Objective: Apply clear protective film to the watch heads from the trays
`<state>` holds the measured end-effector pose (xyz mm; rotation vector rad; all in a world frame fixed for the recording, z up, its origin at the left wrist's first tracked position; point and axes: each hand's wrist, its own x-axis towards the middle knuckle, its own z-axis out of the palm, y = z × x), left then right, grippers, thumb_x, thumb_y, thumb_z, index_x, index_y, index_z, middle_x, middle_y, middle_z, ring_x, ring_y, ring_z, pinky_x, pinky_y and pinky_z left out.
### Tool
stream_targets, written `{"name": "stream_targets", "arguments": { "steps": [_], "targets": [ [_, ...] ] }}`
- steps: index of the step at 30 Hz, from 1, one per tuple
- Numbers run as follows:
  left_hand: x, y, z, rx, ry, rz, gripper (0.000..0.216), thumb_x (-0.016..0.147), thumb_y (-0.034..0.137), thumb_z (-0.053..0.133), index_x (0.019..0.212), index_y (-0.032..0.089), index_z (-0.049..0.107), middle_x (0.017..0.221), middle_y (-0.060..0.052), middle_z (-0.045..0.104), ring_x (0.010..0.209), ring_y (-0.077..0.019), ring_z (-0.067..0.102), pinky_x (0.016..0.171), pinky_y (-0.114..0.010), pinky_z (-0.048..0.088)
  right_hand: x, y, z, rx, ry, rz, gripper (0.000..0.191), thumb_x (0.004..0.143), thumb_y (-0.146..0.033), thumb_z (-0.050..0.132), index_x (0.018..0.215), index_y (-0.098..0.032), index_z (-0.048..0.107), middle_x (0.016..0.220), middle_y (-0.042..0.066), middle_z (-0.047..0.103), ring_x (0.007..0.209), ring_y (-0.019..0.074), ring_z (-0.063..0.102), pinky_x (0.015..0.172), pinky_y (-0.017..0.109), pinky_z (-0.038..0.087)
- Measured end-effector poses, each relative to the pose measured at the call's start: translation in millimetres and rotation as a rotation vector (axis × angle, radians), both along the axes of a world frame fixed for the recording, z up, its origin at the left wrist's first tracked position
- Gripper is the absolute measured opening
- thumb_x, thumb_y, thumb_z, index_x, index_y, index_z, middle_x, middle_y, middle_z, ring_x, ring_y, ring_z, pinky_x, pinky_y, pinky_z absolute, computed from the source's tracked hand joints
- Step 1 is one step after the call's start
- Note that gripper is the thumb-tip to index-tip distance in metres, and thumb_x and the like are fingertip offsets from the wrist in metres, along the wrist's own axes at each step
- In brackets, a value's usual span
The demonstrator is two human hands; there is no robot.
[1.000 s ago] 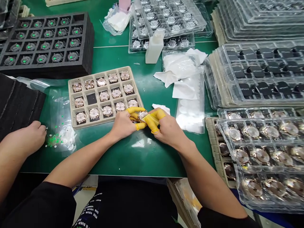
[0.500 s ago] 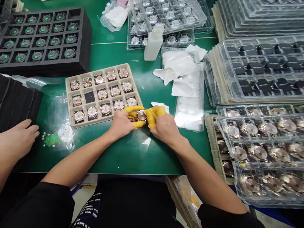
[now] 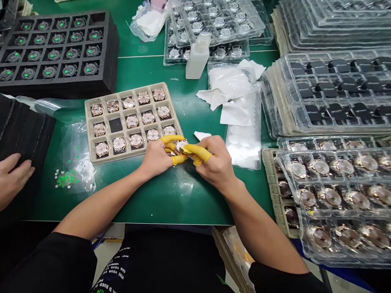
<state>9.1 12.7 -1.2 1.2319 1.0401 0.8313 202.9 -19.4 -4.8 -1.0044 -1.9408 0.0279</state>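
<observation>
A rose-gold watch case (image 3: 181,146) is gripped in my left hand (image 3: 157,158), between fingers wearing yellow finger cots. My right hand (image 3: 215,160), also with yellow finger cots, has its fingers pressed together against the round face of the watch case. Whether something small sits between those fingertips is hidden. Just behind my left hand lies a beige tray (image 3: 122,134) of similar rose-gold watch cases, one compartment of which holds only a black base. A scrap of white paper (image 3: 202,135) rests on the table beyond my right hand.
A co-worker's hand (image 3: 14,177) rests by black foam blocks (image 3: 23,134) at left. Small green and white rings (image 3: 65,178) lie nearby. A white bottle (image 3: 197,57) and white wipes (image 3: 235,112) stand beyond my hands. Clear trays of watch cases (image 3: 345,199) are stacked at right.
My right hand has turned, its fingers now pinched together over the watch case and showing more of its face. The co-worker's hand has moved left. My left hand stays put.
</observation>
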Motion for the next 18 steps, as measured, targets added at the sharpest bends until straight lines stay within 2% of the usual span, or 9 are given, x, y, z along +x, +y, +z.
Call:
{"name": "stream_targets", "arguments": {
  "steps": [2, 5, 7, 9, 11, 12, 14, 16, 18],
  "targets": [
    [0, 0, -1.2, -0.006, -0.006, -0.003, 0.062, 0.057, 0.017, 0.089, 0.118, 0.015, 0.078, 0.086, -0.004, 0.079, 0.073, -0.0134, 0.073, 0.069, -0.021, 0.062, 1, 0, 3.1, -0.028, -0.013, 0.055, 0.038, 0.089, -0.002, 0.057, 0.112, -0.029, 0.070, 0.085, 0.004, 0.063, 0.081, 0.0219, 0.056, 0.071, 0.039, 0.046],
    [-1, -1, -3.1, 0.020, 0.011, -0.021, 0.058, 0.061, 0.019, 0.088, 0.118, 0.016, 0.079, 0.085, -0.003, 0.080, 0.074, -0.0139, 0.073, 0.070, -0.024, 0.063, 15, 3, 8.8, -0.257, 0.019, 0.095, 0.020, 0.094, -0.014, 0.061, 0.102, -0.028, 0.073, 0.082, 0.003, 0.064, 0.077, 0.0204, 0.057, 0.070, 0.038, 0.047],
    [-2, -1, -4.8, 0.059, 0.040, -0.021, 0.057, 0.064, 0.023, 0.089, 0.119, 0.017, 0.078, 0.087, -0.003, 0.080, 0.075, -0.0147, 0.074, 0.072, -0.025, 0.063, 29, 5, 11.8, -0.380, 0.023, -0.068, 0.014, 0.098, -0.027, 0.064, 0.107, -0.027, 0.074, 0.092, 0.007, 0.067, 0.086, 0.0234, 0.060, 0.079, 0.042, 0.050],
    [-2, 0, -7.5, 0.112, 0.067, -0.019, 0.057, 0.066, 0.027, 0.090, 0.121, 0.018, 0.078, 0.089, -0.004, 0.080, 0.077, -0.0151, 0.074, 0.075, -0.026, 0.063, 37, 7, 12.9, -0.394, -0.007, -0.330, 0.031, 0.097, -0.040, 0.066, 0.123, -0.027, 0.073, 0.115, 0.013, 0.068, 0.107, 0.0314, 0.059, 0.094, 0.053, 0.048],
    [-3, 0, -11.0, 0.168, 0.087, -0.028, 0.056, 0.068, 0.028, 0.090, 0.123, 0.020, 0.078, 0.089, -0.002, 0.080, 0.075, -0.0139, 0.073, 0.075, -0.026, 0.063, 36, 7, 11.8, -0.399, -0.005, -0.441, 0.049, 0.095, -0.049, 0.067, 0.139, -0.027, 0.065, 0.129, 0.016, 0.065, 0.117, 0.0357, 0.055, 0.103, 0.061, 0.043],
    [-3, -1, -12.7, 0.189, 0.088, -0.036, 0.055, 0.069, 0.027, 0.089, 0.123, 0.021, 0.078, 0.087, -0.001, 0.079, 0.073, -0.0128, 0.071, 0.074, -0.026, 0.062, 32, 7, 10.8, -0.435, 0.024, -0.402, 0.054, 0.095, -0.051, 0.067, 0.143, -0.027, 0.062, 0.127, 0.015, 0.067, 0.115, 0.0344, 0.056, 0.104, 0.061, 0.042],
    [-2, -1, -15.2, 0.210, 0.061, -0.068, 0.052, 0.070, 0.025, 0.088, 0.122, 0.022, 0.079, 0.083, 0.001, 0.077, 0.070, -0.0114, 0.069, 0.073, -0.025, 0.061, 20, 6, 9.5, -0.569, 0.114, -0.218, 0.056, 0.096, -0.053, 0.065, 0.146, -0.029, 0.059, 0.111, 0.009, 0.073, 0.101, 0.0281, 0.061, 0.101, 0.055, 0.047],
    [-2, -1, -15.4, 0.199, 0.009, -0.089, 0.053, 0.070, 0.024, 0.088, 0.122, 0.022, 0.078, 0.082, 0.002, 0.077, 0.073, -0.0118, 0.071, 0.074, -0.024, 0.061, 11, 9, 12.4, -0.709, 0.194, -0.065, 0.051, 0.093, -0.052, 0.068, 0.138, -0.029, 0.064, 0.094, 0.004, 0.073, 0.088, 0.0229, 0.063, 0.094, 0.047, 0.052],
    [-1, -2, -13.2, 0.154, -0.020, -0.043, 0.063, 0.071, 0.024, 0.088, 0.131, 0.022, 0.072, 0.082, 0.002, 0.078, 0.076, -0.0128, 0.073, 0.076, -0.025, 0.062, 6, 16, 22.0, -0.778, 0.273, -0.035, 0.040, 0.089, -0.049, 0.074, 0.123, -0.027, 0.073, 0.086, 0.002, 0.071, 0.082, 0.0203, 0.064, 0.086, 0.041, 0.053]
  ]
}}
